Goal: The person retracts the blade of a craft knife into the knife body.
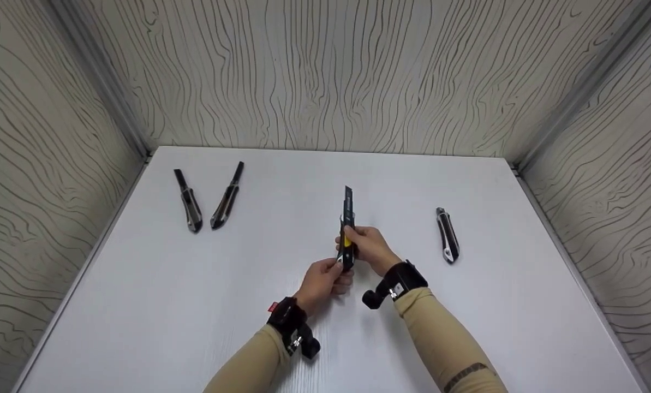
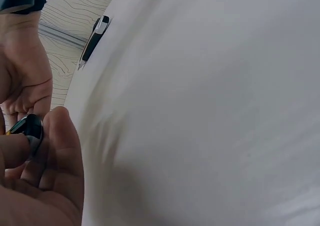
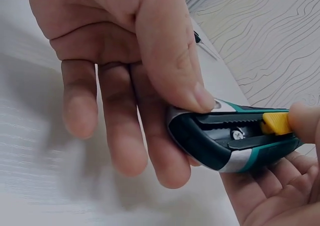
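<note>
Both hands hold a utility knife (image 1: 348,212) above the table, its blade extended and pointing away from me. My right hand (image 1: 373,250) grips the body, with its thumb on the yellow slider (image 3: 276,123). The butt end of the knife (image 3: 200,141) is pinched between the thumb and fingers of my left hand (image 1: 320,281). In the right wrist view, the other left fingers hang loosely below. Seen from the left wrist, the dark butt end (image 2: 34,126) pokes out between the left thumb and fingers; the blade is hidden there.
Two utility knives with blades out, one (image 1: 189,202) and another (image 1: 227,202), lie at the back left of the white table (image 1: 281,218). A third utility knife (image 1: 448,237), no long blade showing, lies on the right. Wood-grain panels (image 1: 325,76) enclose the back and sides.
</note>
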Demonstrator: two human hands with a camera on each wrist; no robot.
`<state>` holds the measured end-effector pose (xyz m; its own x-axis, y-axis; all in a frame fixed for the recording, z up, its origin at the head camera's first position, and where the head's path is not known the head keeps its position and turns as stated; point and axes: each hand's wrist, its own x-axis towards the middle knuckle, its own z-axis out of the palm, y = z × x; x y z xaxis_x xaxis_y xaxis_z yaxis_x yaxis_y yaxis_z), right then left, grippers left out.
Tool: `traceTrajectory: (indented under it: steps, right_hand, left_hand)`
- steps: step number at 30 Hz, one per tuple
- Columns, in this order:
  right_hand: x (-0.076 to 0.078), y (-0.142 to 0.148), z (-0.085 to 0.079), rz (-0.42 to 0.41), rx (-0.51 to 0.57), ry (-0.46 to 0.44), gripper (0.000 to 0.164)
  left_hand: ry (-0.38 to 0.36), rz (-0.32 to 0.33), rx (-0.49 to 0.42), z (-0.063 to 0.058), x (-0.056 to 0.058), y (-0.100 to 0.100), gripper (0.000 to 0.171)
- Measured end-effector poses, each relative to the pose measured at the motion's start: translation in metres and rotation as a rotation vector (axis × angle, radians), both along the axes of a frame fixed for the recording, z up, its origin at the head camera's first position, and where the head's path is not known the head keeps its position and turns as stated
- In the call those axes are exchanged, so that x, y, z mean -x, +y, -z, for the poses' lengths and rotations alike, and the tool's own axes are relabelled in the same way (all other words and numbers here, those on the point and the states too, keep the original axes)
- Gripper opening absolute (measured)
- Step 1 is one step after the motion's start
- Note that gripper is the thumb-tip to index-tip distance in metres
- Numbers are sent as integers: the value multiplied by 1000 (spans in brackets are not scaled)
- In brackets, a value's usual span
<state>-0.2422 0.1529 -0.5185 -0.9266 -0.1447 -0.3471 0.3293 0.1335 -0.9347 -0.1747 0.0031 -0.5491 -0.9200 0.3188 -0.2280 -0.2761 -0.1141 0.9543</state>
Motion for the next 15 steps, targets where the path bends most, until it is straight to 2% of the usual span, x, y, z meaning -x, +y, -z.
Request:
traceTrajectory:
  steps: [4,15]
  right_hand:
    - [0,0,0,5,-6,1,46]
    - [-2,-4,-1,29,-81,34,37]
  left_hand:
    - [-6,3,19,-1,1,0,29]
    - [-43,-20,-26,1,1,2,34]
